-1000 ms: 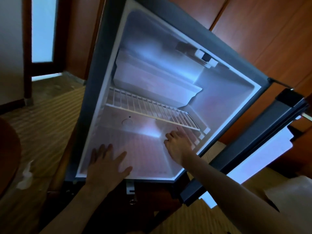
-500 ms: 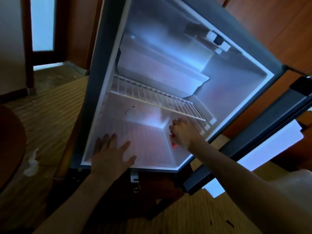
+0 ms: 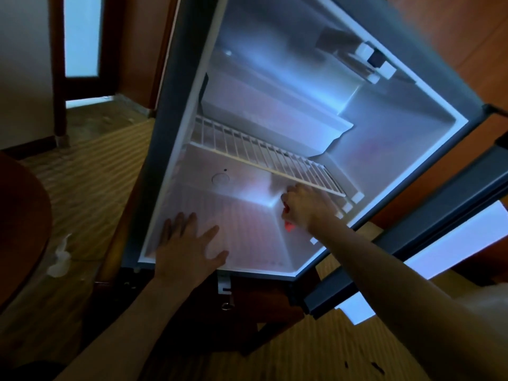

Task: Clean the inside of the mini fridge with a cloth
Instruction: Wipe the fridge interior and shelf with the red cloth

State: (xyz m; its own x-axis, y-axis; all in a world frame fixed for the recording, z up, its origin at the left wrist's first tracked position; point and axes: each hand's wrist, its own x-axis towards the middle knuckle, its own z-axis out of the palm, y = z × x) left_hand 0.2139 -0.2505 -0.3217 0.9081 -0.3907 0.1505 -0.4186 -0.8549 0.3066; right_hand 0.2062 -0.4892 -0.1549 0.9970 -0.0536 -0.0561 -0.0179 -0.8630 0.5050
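Observation:
The mini fridge (image 3: 170,149) stands open with its white inside lit. My left hand (image 3: 189,243) lies flat with spread fingers on the fridge floor (image 3: 247,224) near the front edge. My right hand (image 3: 308,207) is curled into a fist at the right rear corner of the floor, just under the wire shelf (image 3: 261,155). It grips a small red cloth (image 3: 288,226); only a bit of red shows below the fist. The rest of the cloth is hidden in the hand.
The fridge door (image 3: 412,237) hangs open at the right. A freezer box (image 3: 275,119) and a thermostat (image 3: 371,60) sit in the upper part. A crumpled white thing (image 3: 59,259) lies on the striped carpet left, beside a dark round table (image 3: 22,215).
My right hand has gone from flat fingers to a fist at the right rear corner, and the red cloth now shows beneath it. My left hand stays pressed on the floor.

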